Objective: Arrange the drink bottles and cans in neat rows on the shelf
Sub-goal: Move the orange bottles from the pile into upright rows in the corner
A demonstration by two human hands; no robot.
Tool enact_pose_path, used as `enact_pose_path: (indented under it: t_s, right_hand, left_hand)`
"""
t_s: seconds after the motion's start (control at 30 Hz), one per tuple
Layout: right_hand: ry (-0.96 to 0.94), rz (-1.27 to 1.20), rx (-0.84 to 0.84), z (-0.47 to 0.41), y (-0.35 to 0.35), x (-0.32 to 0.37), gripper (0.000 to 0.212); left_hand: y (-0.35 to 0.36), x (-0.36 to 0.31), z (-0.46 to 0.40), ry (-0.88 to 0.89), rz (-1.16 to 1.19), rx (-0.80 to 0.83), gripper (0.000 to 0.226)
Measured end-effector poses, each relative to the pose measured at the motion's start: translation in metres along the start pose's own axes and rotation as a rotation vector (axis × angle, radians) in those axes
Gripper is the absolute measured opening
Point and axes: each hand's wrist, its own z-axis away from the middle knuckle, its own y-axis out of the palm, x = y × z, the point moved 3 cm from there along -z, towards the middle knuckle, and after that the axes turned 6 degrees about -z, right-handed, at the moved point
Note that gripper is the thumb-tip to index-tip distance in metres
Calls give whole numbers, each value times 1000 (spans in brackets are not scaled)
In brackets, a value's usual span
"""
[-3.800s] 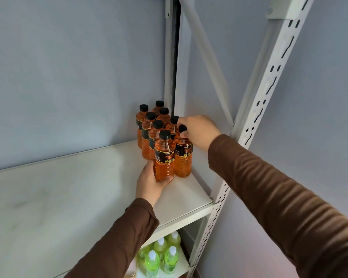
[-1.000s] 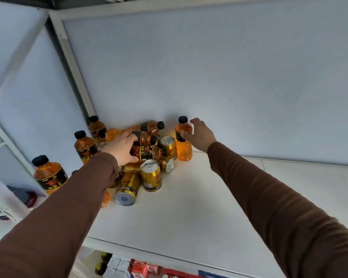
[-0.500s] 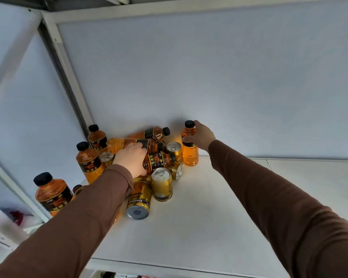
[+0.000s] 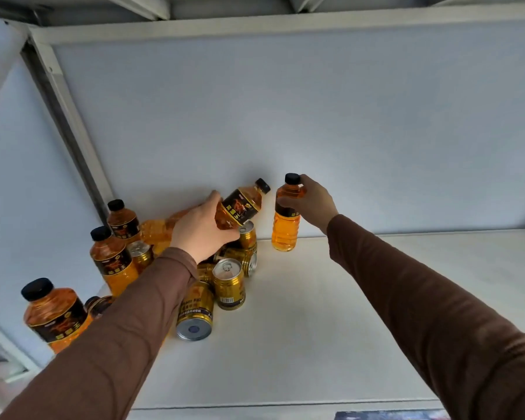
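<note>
- At the back left of the white shelf, the left hand is wrapping round a tilted bottle and holding it clear above a jumble of gold cans and orange bottles.
- The right hand is closing on the shoulder of an upright bottle, which is standing on the shelf just to the right of the heap, near the back wall.
- To my eye, the heap is looking risky: one can is lying on its side with its base facing the front edge, and a nudge from the sleeve could be sending it rolling off.
- The cans under the left hand are leaning on each other, so lifting the tilted bottle away could be letting them shift or topple.
- Three more bottles are standing along the left side, the nearest bottle right beside the left sleeve; a sweep of that arm could be knocking it over.
- Another bottle is lying flat behind the left hand, and I am guessing it could roll too.
- The shelf surface is looking smooth and bare to the right, leaving plenty of room for rows.
- Around it, pale metal framing is running up the left corner and across the top, and pale blue-grey panels are closing in the back and side.
</note>
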Motion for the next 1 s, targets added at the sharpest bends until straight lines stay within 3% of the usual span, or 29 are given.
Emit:
enact_pose_path:
  t_s: [0.2,0.4,0.5,0.67,0.83,1.0]
  right_hand:
    - [9,-146,-125,38,-69,-10,51]
    - [79,-194,-223,87,-161,-49,35]
    - [115,-183,-278,116,-222,-73,23]
    - [178,-164,-338,166,-328,-114,24]
    - [204,-125,-340,197,-421,-154,37]
    - [221,-141,-354,205,-491,-191,39]
  left_hand:
    - [40,-68,-10,-87,682,186,53]
    - [95,-165,0,-98,1072,440,57]
    - [115,-230,12,-79,1173,556,65]
    - [150,-350,37,-55,1290,655,61]
    - [186,-461,59,-35,1266,627,48]
    - [214,-540,57,-32,1214,556,57]
